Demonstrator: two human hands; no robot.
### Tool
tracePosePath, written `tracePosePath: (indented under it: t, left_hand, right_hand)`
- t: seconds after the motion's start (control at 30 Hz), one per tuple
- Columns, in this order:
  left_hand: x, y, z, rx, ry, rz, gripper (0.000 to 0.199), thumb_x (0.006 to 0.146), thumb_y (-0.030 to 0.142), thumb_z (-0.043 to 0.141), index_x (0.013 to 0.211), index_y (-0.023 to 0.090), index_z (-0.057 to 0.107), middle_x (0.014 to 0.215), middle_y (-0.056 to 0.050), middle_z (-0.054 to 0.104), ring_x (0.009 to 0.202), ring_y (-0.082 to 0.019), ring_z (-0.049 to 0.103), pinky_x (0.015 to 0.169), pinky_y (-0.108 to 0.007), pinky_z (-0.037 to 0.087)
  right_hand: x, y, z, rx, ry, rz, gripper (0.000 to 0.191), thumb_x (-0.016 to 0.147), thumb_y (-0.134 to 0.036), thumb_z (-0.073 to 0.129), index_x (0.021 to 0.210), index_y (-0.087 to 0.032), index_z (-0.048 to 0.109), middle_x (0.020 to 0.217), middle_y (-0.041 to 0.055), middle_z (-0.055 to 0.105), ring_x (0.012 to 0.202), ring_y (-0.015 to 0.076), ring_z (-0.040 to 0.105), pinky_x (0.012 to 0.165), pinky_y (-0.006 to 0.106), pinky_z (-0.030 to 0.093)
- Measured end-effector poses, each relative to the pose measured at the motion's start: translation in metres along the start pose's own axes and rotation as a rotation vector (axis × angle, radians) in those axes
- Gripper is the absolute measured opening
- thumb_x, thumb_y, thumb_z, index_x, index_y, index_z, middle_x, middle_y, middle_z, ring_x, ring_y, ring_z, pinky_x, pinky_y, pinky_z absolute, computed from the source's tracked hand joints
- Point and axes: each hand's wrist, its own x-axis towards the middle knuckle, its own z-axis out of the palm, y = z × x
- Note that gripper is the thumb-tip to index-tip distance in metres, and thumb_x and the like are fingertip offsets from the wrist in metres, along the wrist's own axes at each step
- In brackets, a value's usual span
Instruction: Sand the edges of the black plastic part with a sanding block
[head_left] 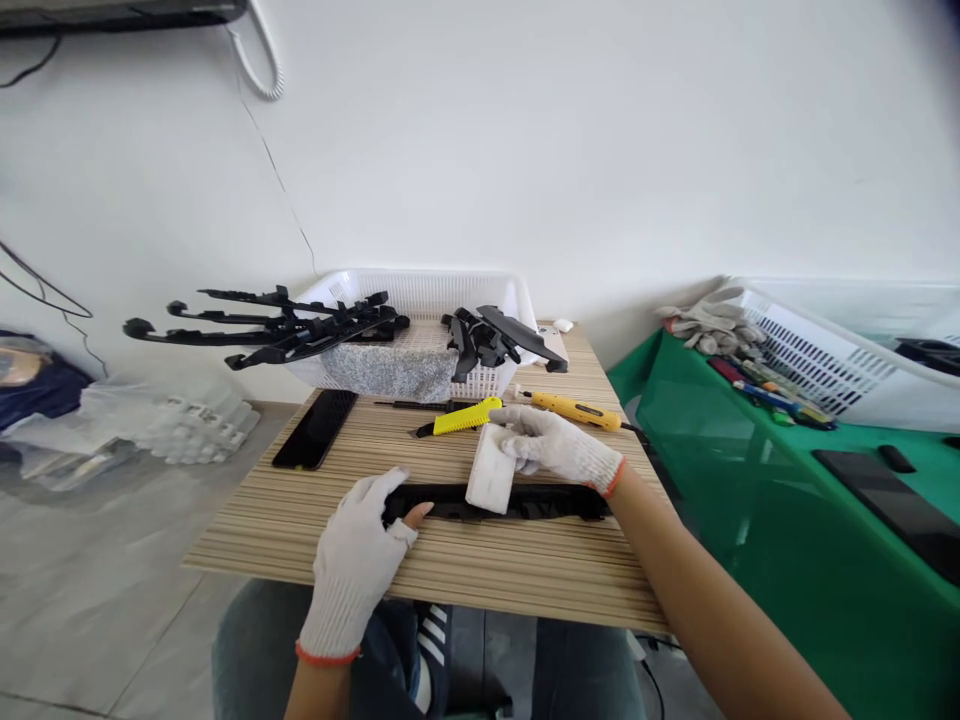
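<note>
1. Head view is showing two gloved hands working over a striped board [480,570] that is lying across the person's lap
2. Left hand [356,560] is pressing on the left end of a long black strip [540,500], fingers together over it and a bare thumb tip sticking out of the glove against the strip
3. Strip is lying flat across the board, near its front edge
4. Right hand [555,445] is gripping a white block [491,470], fingers clamped on its upper end; the block is resting on the middle of the strip
5. Yellow knife [461,418] and yellow screwdriver [574,408] are lying just behind the hands
6. Phone [315,428] is lying at the left, in front of a white basket [420,290] holding black parts [487,335]
</note>
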Motion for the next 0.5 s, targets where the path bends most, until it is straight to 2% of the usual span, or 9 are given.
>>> tracePosePath:
  t: [0.13, 0.23, 0.4, 0.5]
  left_hand:
    - [0.000, 0.003, -0.002, 0.020, -0.017, -0.013, 0.040, 0.085, 0.049, 0.061, 0.118, 0.028, 0.066, 0.113, -0.004, 0.070, 0.100, -0.025, 0.067, 0.078, -0.033, 0.053]
    - [0.000, 0.004, -0.003, 0.016, -0.023, -0.016, 0.039, 0.085, 0.048, 0.062, 0.117, 0.028, 0.066, 0.114, -0.004, 0.070, 0.101, -0.025, 0.066, 0.080, -0.032, 0.052]
    - [0.000, 0.004, -0.003, -0.004, -0.023, -0.023, 0.037, 0.084, 0.046, 0.063, 0.116, 0.027, 0.066, 0.115, -0.004, 0.070, 0.103, -0.025, 0.066, 0.082, -0.032, 0.053]
    - [-0.001, 0.005, -0.004, -0.011, -0.031, -0.024, 0.038, 0.084, 0.047, 0.064, 0.117, 0.027, 0.066, 0.115, -0.004, 0.070, 0.103, -0.026, 0.066, 0.083, -0.033, 0.052]
  right_hand:
    - [0.001, -0.004, 0.007, -0.080, 0.108, 0.037, 0.044, 0.079, -0.036, 0.072, 0.118, -0.019, 0.063, 0.097, 0.0048, 0.067, 0.077, 0.0146, 0.064, 0.067, 0.029, 0.059]
    - [0.002, -0.007, 0.013, -0.071, 0.124, 0.025, 0.035, 0.080, -0.031, 0.070, 0.112, -0.018, 0.064, 0.102, 0.0057, 0.068, 0.087, 0.0180, 0.066, 0.076, 0.033, 0.060]
    - [0.003, -0.005, 0.019, -0.143, 0.170, -0.027, 0.038, 0.082, -0.029, 0.065, 0.118, -0.019, 0.061, 0.111, 0.0073, 0.067, 0.092, 0.0191, 0.066, 0.080, 0.035, 0.058]
    - [0.000, -0.006, 0.012, -0.319, 0.109, -0.103, 0.048, 0.077, -0.032, 0.069, 0.122, -0.018, 0.061, 0.111, 0.0076, 0.067, 0.096, 0.0222, 0.064, 0.086, 0.039, 0.055]
